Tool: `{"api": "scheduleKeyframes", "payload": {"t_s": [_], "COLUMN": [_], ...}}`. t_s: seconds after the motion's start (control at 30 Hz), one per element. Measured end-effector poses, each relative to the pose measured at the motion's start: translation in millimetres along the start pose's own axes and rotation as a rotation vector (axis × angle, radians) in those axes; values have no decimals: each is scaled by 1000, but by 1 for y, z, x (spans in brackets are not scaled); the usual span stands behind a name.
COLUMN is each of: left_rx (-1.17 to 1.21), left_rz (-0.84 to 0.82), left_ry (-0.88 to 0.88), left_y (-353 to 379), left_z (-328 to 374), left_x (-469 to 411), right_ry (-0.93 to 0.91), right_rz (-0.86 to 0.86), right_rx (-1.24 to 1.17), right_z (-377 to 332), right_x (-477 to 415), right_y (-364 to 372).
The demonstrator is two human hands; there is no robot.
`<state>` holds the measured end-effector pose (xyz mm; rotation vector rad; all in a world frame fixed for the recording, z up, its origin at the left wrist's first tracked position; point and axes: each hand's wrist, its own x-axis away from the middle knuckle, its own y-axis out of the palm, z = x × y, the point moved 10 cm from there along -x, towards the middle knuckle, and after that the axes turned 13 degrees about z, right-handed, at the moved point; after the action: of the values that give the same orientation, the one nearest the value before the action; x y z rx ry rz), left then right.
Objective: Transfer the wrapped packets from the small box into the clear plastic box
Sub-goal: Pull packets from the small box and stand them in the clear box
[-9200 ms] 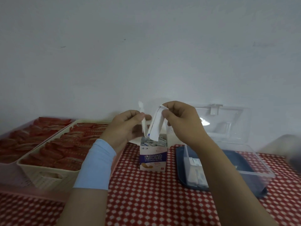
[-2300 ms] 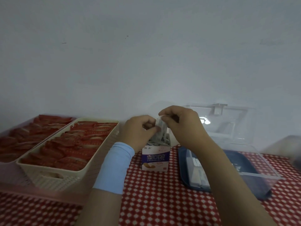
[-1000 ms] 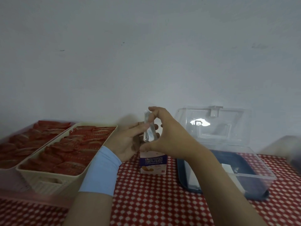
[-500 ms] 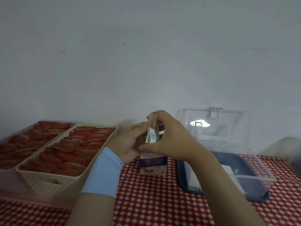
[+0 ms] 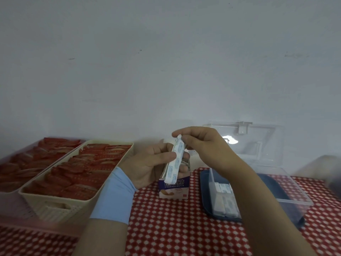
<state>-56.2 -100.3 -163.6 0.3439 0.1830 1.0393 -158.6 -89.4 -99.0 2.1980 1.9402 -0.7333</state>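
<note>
White packets (image 5: 175, 161): a thin stack with pale blue print, held slanted in the centre of the frame; its lower end lies over the top edge of the small box, and I cannot tell if it touches the box.
Right hand (image 5: 203, 143): thumb and forefinger pinch the upper end of the stack.
Left hand (image 5: 153, 163): grasps the middle of the stack, thumb on the front side and fingers behind it.
Light blue sleeve (image 5: 116, 196): covers the left wrist.
Small box (image 5: 174, 189): purple and white cardboard, upright on the cloth, just below the two hands, top open.
Clear plastic box (image 5: 287, 193): right of the small box, in the lower right of the frame, near but apart.
Lid (image 5: 258, 143): transparent, raised and standing behind the clear box.
Packets in the clear box (image 5: 226, 202): several white ones lie at its left end.
Dark blue tray (image 5: 205, 196): under the clear box; its rim shows on the left side.
Cream basket (image 5: 55, 207): at the left of the frame, filled with rows of red sachets (image 5: 83, 169).
Second container (image 5: 11, 202): at the far left edge, pinkish, also with red sachets.
Tablecloth (image 5: 175, 228): red with a white pattern, under everything.
Wall (image 5: 166, 61): plain pale grey, fills the upper half of the frame.
</note>
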Motion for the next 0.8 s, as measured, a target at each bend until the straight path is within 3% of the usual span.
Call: {"api": "scheduleKeyframes", "payload": {"t_s": [0.2,0.33,0.4,0.47,0.57,0.67,0.8], "left_rx": [-104,-65,-23,-20,82,71,58], "left_rz": [-50,-57,44,198,319,288,192], "left_ry": [-18,-27,-17,26,78,59,44], "left_y": [3,2,-8,-25,-44,-39,-11], "left_z": [-4,-5,-2,5,13,11,7], "left_x": [2,3,1,-3,-6,-8,-6], "right_ry": [52,12,-21,-33,23,38,-25], "right_rz": [-33,246,430,508,338,89,58], "right_rx": [57,22,-8,-89,-248,-119,0], "right_z": [4,0,-3,-7,-8,-10,-12], "right_x": [1,-7,-8,-7,-6,-2,-2], "right_y": [-5,-31,-52,-67,-59,-31,-11]}}
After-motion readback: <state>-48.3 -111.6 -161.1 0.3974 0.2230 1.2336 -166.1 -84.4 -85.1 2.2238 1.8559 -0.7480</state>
